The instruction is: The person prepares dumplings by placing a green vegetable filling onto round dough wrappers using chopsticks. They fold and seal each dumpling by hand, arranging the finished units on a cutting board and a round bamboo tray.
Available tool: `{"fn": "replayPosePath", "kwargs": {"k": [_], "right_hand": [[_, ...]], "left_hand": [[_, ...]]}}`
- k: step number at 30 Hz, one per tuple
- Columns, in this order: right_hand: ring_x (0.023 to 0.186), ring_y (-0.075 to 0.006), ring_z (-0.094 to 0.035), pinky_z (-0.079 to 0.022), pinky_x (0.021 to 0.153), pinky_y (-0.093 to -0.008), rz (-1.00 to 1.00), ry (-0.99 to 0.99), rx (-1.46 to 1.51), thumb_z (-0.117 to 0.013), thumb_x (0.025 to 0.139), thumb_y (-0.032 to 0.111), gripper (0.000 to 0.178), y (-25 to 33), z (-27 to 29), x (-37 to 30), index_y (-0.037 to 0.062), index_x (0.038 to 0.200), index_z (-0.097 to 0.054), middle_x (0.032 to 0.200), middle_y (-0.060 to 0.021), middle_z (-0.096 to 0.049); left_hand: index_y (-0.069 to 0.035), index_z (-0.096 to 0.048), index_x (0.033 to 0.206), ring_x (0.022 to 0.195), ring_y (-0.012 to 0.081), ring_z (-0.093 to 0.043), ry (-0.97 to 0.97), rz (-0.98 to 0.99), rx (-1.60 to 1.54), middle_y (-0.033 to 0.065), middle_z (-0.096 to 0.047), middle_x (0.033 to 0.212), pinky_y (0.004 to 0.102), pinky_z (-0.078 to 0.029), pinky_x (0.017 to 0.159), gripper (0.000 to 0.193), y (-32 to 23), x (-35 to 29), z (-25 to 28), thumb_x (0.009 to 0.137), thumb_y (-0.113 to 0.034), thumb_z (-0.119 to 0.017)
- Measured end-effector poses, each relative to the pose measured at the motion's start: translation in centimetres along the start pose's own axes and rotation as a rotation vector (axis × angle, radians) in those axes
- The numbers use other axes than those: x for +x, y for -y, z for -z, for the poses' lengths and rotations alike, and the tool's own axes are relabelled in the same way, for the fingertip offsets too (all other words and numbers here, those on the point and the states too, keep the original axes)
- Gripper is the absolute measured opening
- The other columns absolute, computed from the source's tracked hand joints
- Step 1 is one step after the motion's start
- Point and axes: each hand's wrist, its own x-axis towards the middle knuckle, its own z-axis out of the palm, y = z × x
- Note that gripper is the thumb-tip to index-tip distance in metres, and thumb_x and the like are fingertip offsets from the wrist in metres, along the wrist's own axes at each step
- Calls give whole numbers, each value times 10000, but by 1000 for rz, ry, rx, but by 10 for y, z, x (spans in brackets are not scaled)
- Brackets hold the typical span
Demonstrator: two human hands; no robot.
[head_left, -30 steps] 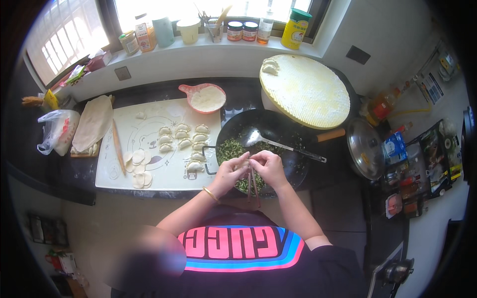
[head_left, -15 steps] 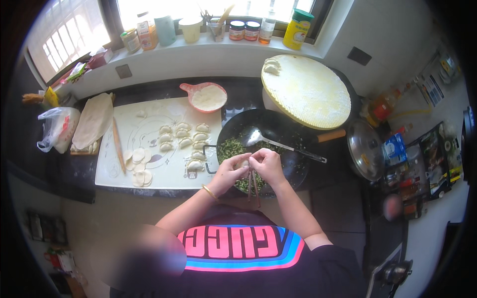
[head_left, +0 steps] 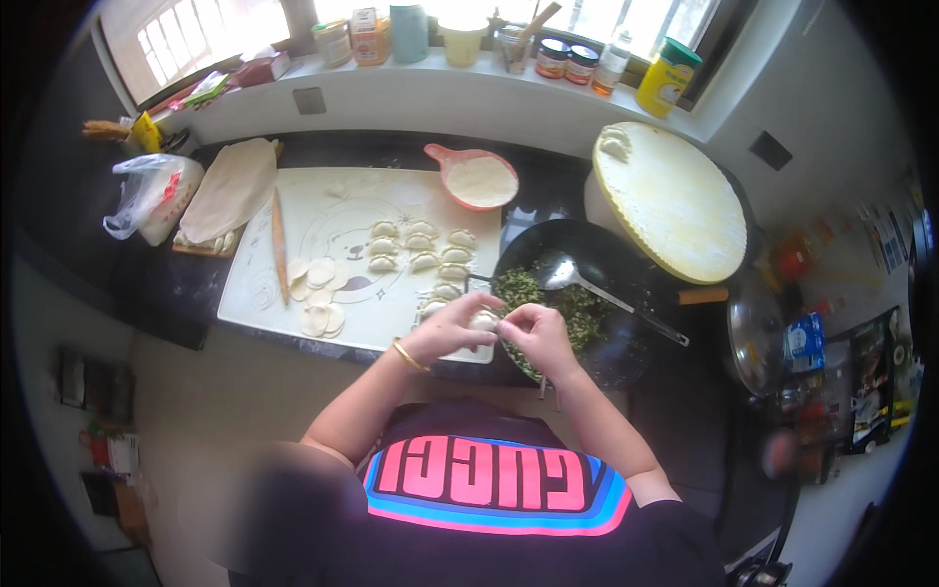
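My left hand [head_left: 442, 333] is closed around a pale dumpling [head_left: 483, 320] above the right front corner of the white kneading mat [head_left: 250, 313]. Its thumb and fingers curve about the dumpling from the left. My right hand [head_left: 540, 338] is closed, fingertips pinched at the dumpling's right edge. Below this hand stick out the ends of brown chopsticks [head_left: 544, 389], their other ends hidden by it. Both hands are at the left rim of a black wok [head_left: 626, 357], which holds chopped green filling [head_left: 583, 318] and a metal ladle [head_left: 616, 297].
Folded dumplings [head_left: 421, 245] stand in rows on the mat, left of them round wrappers [head_left: 319, 298] and a rolling pin [head_left: 281, 245]. A pink scoop of flour [head_left: 479, 183] is behind. A floured round tray [head_left: 675, 205] and a pan lid [head_left: 753, 338] lie right.
The view has swung left, so the counter appears farther right. My hands have moved from over the wok's filling to its left rim beside the mat. More of the dumpling shows between them.
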Motion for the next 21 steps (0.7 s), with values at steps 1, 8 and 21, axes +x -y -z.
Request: {"fn": "replayPosePath", "kwargs": {"k": [1, 8, 21], "right_hand": [[620, -158, -607, -475, 593, -279, 10, 39, -54, -673, 739, 172, 180, 11, -10, -1, -6, 751, -659, 683, -109, -638], [791, -330, -595, -470, 730, -391, 160, 386, -277, -635, 742, 148, 166, 2, -105, 22, -11, 786, -640, 795, -186, -612], [1129, -383, -446, -364, 959, -394, 169, 105, -314, -589, 793, 103, 510, -68, -229, 63, -49, 1243, -402, 1224, -261, -452]], "left_hand": [[-54, -462, 1162, 783, 110, -579, -75, 9, 28, 60, -581, 912, 230, -478, 582, 453, 12, -6, 19, 761, -86, -671], [-41, -573, 1002, 824, 253, -604, -285, -86, 949, 152, -611, 939, 332, -489, 734, 320, 122, -14, 176, 688, -32, -634], [-26, -582, 1042, 885, 250, -591, -332, -129, 750, 131, -585, 979, 323, -479, 788, 471, 124, -8, 212, 594, -33, -728]]}}
